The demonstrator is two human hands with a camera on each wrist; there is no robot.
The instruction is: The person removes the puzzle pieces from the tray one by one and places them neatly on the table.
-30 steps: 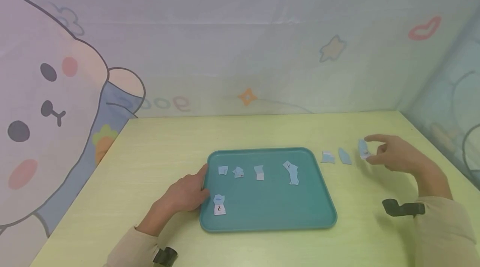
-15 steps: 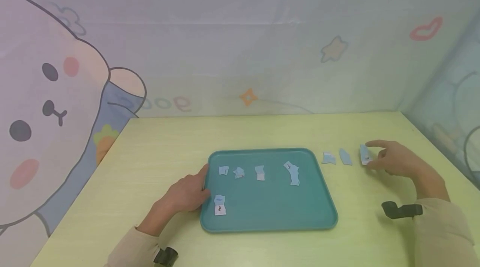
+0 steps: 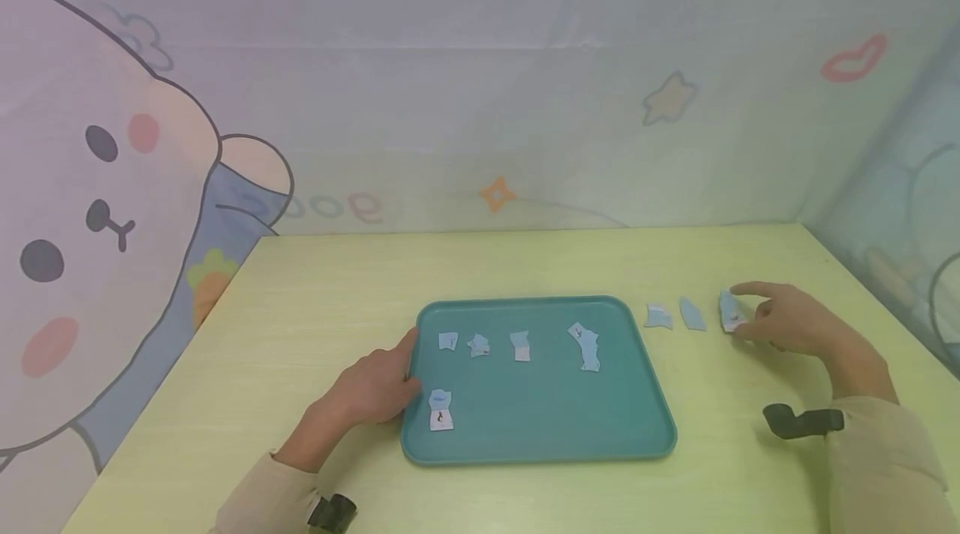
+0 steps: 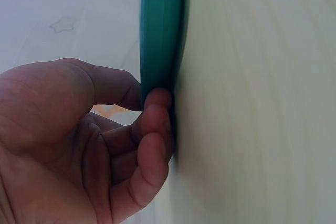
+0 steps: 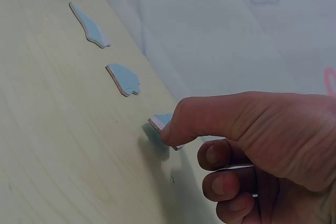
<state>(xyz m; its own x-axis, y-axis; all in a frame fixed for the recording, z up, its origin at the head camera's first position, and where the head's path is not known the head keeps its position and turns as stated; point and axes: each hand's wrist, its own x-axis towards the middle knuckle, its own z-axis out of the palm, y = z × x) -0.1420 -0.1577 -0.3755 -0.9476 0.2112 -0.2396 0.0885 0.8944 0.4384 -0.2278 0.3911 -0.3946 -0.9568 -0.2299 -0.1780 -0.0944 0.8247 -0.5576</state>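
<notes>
My left hand [image 3: 375, 384] holds the left rim of the teal tray [image 3: 540, 421], its thumb and fingers against the edge in the left wrist view. Near the table's right side, my right hand [image 3: 795, 319] pinches a light blue and white puzzle piece [image 3: 730, 311] between thumb and index finger; the other fingers are curled and hold nothing. In the right wrist view the thumb covers part of this puzzle piece [image 5: 157, 123], which is at or just above the tabletop. Two more blue pieces, a pointed one [image 3: 692, 313] and a squarer one [image 3: 658, 316], lie between it and the tray.
Several pieces lie inside the tray: a joined pair [image 3: 441, 411] at lower left, small ones [image 3: 447, 341] along the top, and a longer joined strip [image 3: 588, 348] at right. A printed cloth [image 3: 480, 101] hangs behind the pale yellow table [image 3: 337, 267].
My right hand has come down slightly toward the table with the pinched puzzle piece, then nearly stopped. The left hand and the tray have kept their places.
</notes>
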